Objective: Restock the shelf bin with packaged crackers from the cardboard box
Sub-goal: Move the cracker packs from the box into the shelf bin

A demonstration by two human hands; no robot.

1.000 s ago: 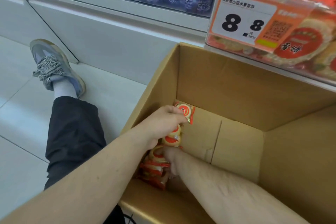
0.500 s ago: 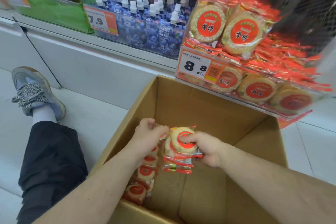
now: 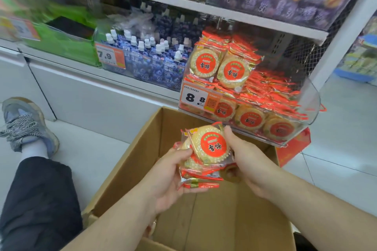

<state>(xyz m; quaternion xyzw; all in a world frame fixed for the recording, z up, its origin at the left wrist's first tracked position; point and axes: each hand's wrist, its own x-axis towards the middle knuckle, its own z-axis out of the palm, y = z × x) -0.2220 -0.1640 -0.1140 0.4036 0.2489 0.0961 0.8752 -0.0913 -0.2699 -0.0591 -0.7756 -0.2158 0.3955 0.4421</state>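
Note:
A stack of round cracker packs [image 3: 208, 149] with red labels is held between both hands above the open cardboard box [image 3: 214, 220]. My left hand [image 3: 169, 177] grips the stack from the left and below. My right hand [image 3: 244, 161] grips it from the right, thumb up along its edge. The clear shelf bin [image 3: 312, 96], with an 8.8 price tag, stands just above and behind, holding several of the same cracker packs [image 3: 234, 71]. The box floor that shows is bare cardboard.
Blue pouch drinks [image 3: 155, 61] fill the bin left of the crackers, green packs [image 3: 61, 45] further left. An upper shelf [image 3: 224, 14] overhangs the bins. My leg in dark trousers [image 3: 38, 199] and a grey shoe [image 3: 24, 122] lie on the white floor left of the box.
Both hands have lifted the cracker packs out of the box bottom and brought them together into one stack, raised toward the shelf bin. The view has tilted up.

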